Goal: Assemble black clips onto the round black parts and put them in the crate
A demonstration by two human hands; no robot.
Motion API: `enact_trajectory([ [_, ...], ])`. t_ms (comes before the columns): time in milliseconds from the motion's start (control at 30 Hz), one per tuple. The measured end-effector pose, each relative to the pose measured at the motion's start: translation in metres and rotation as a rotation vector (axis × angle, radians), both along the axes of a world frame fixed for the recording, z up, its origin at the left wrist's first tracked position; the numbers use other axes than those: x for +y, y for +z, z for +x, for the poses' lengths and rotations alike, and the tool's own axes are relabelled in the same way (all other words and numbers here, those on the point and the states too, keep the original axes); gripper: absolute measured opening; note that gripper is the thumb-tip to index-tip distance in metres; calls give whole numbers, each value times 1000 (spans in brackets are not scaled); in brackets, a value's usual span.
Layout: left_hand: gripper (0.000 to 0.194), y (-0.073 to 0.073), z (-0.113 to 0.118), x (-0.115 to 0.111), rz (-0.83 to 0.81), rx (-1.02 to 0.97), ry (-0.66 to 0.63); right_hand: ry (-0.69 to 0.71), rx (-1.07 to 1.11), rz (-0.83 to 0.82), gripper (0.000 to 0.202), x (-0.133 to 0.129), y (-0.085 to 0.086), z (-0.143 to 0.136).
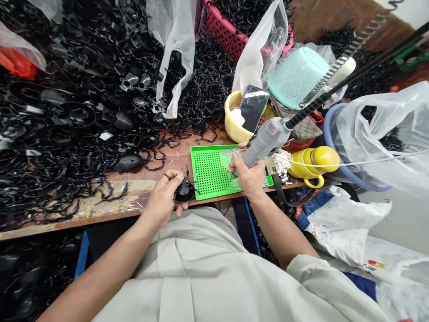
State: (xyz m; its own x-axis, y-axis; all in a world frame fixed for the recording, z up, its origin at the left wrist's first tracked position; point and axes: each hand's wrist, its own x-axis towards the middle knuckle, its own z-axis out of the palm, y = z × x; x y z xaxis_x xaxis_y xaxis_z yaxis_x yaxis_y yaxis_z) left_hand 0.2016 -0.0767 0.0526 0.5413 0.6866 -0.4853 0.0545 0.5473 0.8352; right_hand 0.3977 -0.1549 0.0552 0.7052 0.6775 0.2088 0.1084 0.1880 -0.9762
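Note:
My left hand point(166, 193) is closed around a round black plastic part point(184, 191) with thin prongs, held at the table's front edge, left of the green tray. My right hand point(250, 173) grips a grey electric screwdriver point(268, 139), whose body slants up to the right onto a coiled cord. The tool's tip is hidden behind my fingers, over the tray's right side. The shallow green perforated tray point(209, 172) holds many small silvery screws point(231, 153), heaped mostly at its right and back.
Piles of black plastic parts point(110, 58) cover the table's left and back. A yellow bowl point(231, 120) holds a phone point(254, 107). Behind stand a pink basket point(223, 31) and a light blue basket point(295, 76). A yellow bottle point(311, 161) stands right of the tray; plastic sacks point(355, 223) lie beyond.

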Motion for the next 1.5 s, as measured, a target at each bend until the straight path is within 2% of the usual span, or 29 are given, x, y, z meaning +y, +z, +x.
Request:
enact_trajectory([
  [167, 26, 1, 2, -4, 20, 11, 28, -18, -21, 1, 30, 0, -6, -2],
  [300, 29, 2, 0, -6, 39, -18, 13, -18, -58, 15, 32, -2, -3, -1],
  [433, 41, 3, -3, -8, 112, 7, -60, -57, -44, 78, 34, 0, 12, -10],
  [533, 50, 2, -3, -10, 207, 89, -100, -67, -6, 151, 31, 7, 29, -28],
  [633, 47, 1, -1, -9, 230, 108, -97, 22, 70, 182, 32, 20, 43, -53],
  [733, 45, -2, -2, -9, 225, 116, -99, 131, 162, 203, 35, 34, 48, -74],
  [900, 41, -8, -5, -10, 337, 110, -72, 231, 244, 252, 39, 49, 42, -92],
  [1000, 41, -9, -6, -11, 425, 97, -23, 266, 252, 238, 39, 52, 35, -95],
  [1100, 37, -10, -5, -10, 441, 50, -46, 272, 233, 204, 34, 52, 30, -99],
  [1300, 34, -16, 0, -13, 504, 89, -74, 302, 279, 120, 30, 47, 35, -106],
  [1400, 36, -9, -11, -20, 545, 125, -164, 264, 361, 79, 28, 39, 47, -103],
  [1500, 40, 2, -47, -21, 601, 135, -303, 309, 348, 118, 23, 35, 58, -91],
])
